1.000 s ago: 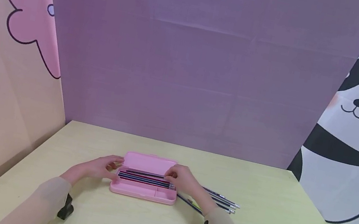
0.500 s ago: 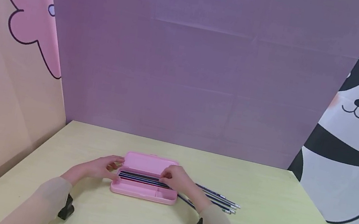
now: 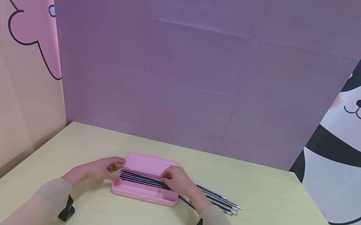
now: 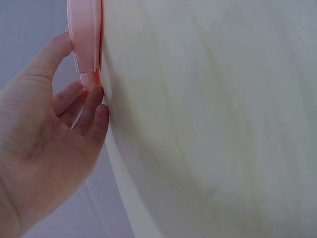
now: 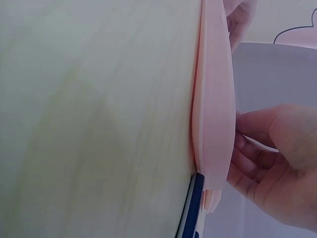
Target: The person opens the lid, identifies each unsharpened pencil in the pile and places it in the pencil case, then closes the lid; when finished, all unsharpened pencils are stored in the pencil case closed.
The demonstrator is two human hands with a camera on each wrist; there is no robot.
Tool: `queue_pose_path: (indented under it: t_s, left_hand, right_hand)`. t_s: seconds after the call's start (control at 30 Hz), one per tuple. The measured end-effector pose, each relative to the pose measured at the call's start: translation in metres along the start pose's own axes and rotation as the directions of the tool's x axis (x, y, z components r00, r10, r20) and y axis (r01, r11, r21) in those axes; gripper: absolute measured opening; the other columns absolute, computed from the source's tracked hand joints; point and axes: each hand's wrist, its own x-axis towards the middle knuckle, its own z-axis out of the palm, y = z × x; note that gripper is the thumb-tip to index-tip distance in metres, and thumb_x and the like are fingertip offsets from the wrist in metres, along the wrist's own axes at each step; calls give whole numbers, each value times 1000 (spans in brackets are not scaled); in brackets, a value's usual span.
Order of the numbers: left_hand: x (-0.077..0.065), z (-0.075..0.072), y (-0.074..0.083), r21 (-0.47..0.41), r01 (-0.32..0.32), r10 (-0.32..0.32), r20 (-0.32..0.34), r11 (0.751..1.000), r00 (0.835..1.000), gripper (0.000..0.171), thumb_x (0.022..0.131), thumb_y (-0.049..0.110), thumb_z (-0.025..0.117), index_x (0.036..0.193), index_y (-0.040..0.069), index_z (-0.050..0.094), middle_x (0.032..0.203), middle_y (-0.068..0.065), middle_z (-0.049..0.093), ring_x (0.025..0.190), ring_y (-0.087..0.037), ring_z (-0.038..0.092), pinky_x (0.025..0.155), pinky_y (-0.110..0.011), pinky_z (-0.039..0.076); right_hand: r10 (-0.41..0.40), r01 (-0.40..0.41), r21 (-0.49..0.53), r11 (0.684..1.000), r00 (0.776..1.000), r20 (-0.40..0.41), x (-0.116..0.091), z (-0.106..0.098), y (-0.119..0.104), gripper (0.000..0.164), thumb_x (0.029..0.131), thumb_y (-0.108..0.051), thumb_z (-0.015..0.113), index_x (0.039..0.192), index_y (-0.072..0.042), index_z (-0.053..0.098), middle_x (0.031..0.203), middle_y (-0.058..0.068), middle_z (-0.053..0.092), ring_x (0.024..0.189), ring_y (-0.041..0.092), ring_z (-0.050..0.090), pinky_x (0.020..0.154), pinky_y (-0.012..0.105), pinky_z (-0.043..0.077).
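A pink pencil case (image 3: 134, 190) lies with its lid (image 3: 151, 165) folded back. Several dark striped pencils (image 3: 140, 180) rest side by side in its long compartment. My left hand (image 3: 104, 167) holds the case's left end; in the left wrist view the thumb presses the pink end wall (image 4: 85, 37) and the fingers curl by the lid. Over the right part of the case, my right hand (image 3: 179, 180) pinches a pencil (image 3: 136, 174) that slants across the others. Its fingertips and that pencil's right end are hidden in the head view; the right wrist view shows this hand (image 5: 282, 161) behind the case wall.
More pencils with white ends (image 3: 227, 204) lie fanned on the pale wooden table (image 3: 133, 224) right of the case, partly behind my right forearm. One dark pencil (image 5: 189, 208) lies near the case's corner. A purple backdrop (image 3: 191, 70) stands behind the table.
My right hand has shifted slightly left and down with the pencil, which has come to lie at a slant over the row in the case. My left hand has stayed at the case's end.
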Motion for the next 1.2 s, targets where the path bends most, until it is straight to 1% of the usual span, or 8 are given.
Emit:
queue_pose_path:
  t_s: [0.2, 0.37, 0.5, 0.7, 0.8, 0.9, 1.0, 1.2]
  left_hand:
    - [-1, -1, 1, 5, 10, -10, -7, 1000, 1000, 78, 78, 31, 76, 142, 6, 38, 139, -15, 46, 116, -31, 50, 101, -48, 43]
    - [-1, 0, 2, 12, 16, -16, -11, 1000, 1000, 76, 78, 28, 76, 141, 7, 39, 138, -15, 46, 116, -31, 50, 100, -47, 44]
    - [-1, 0, 1, 11, 4, -4, -9, 1000, 1000, 75, 79, 27, 75, 141, 6, 39, 138, -16, 46, 116, -31, 50, 100, -48, 44]
    - [-1, -1, 1, 4, -6, 6, 2, 1000, 1000, 76, 79, 28, 75, 141, 5, 38, 138, -17, 45, 116, -32, 49, 101, -48, 43]
    - [-1, 0, 2, 10, -7, 7, 4, 1000, 1000, 76, 79, 29, 75, 141, 4, 38, 138, -18, 45, 116, -32, 50, 101, -48, 43]
    - [-1, 1, 3, 16, -4, 4, 2, 1000, 1000, 77, 79, 30, 75, 142, 4, 37, 138, -18, 45, 116, -33, 49, 101, -48, 43]
    - [0, 0, 3, 14, 9, -9, -7, 1000, 1000, 78, 78, 30, 76, 142, 5, 38, 138, -16, 46, 117, -32, 50, 101, -49, 42]
    - [-1, 0, 1, 25, 13, -12, -13, 1000, 1000, 78, 78, 30, 76, 142, 6, 38, 138, -16, 46, 117, -32, 50, 101, -49, 43]
  right_hand:
    - [7, -8, 13, 1000, 1000, 10, -2, 0, 1, 8, 87, -6, 64, 89, -5, 72, 84, 4, 68, 76, 12, 55, 69, 24, 51]
    - [4, -5, 25, 1000, 1000, 28, -2, 0, 3, 8, 85, -1, 64, 86, -5, 71, 81, 4, 66, 74, 12, 54, 67, 24, 50]
    - [-1, 0, 35, 999, 999, 38, -2, 0, 4, 12, 84, 4, 63, 86, -5, 71, 80, 5, 66, 75, 12, 54, 69, 25, 51]
    - [-20, 19, 38, 999, 1000, 20, -2, -2, 4, 17, 83, 8, 61, 87, -4, 72, 83, 4, 67, 77, 14, 57, 71, 26, 53]
    - [1, -2, 47, 999, 1000, 9, -6, -7, 3, 14, 84, 5, 62, 90, -4, 72, 86, 5, 67, 80, 15, 57, 75, 31, 53]
    - [26, -26, 43, 999, 1000, -4, -11, -13, 4, 12, 85, 0, 64, 93, -5, 71, 89, 4, 67, 82, 15, 57, 76, 31, 53]
    - [43, -43, 35, 998, 999, -18, -17, -20, 6, 10, 85, -4, 65, 94, -7, 71, 89, 2, 67, 79, 13, 56, 72, 27, 52]
    - [11, -10, 16, 1000, 998, -63, -31, -30, 11, 9, 85, -6, 67, 93, -6, 71, 80, 0, 64, 72, 10, 54, 63, 19, 48]
